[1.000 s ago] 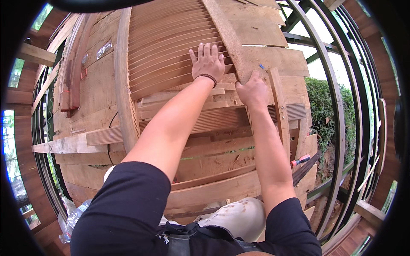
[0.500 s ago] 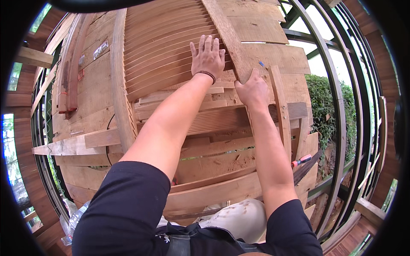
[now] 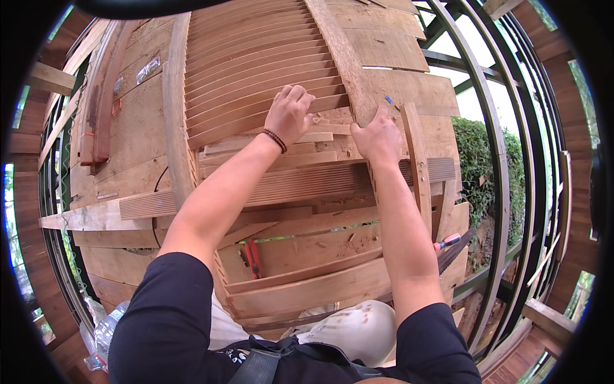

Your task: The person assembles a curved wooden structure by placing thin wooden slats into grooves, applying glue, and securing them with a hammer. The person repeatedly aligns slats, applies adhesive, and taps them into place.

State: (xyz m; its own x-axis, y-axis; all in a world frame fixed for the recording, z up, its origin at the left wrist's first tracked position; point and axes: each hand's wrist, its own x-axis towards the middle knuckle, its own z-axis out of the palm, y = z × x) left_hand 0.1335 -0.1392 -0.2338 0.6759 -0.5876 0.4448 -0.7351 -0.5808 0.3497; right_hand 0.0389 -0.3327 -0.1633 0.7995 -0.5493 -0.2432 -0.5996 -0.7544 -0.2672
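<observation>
A wooden louvred frame lies ahead of me, with thin parallel slats set between two side rails. My left hand, with a beaded bracelet on its wrist, curls its fingers over the lowest slat. Its thumb shows beside that slat's lower edge; the fingertips are partly hidden. Farther right, my right hand is wrapped round the right side rail, near the lower end of the slatted part. The rail continues down past my right forearm.
Beneath the frame lie a grooved board and several loose strips. Red-handled pliers rest between boards near me. A red-and-black handle and a toothed saw blade lie right. Metal railings border the right side.
My left hand has gone from lying flat with fingers spread on the slats to curling at the lowest slat, moving nearer and slightly left. My right hand keeps its hold on the rail.
</observation>
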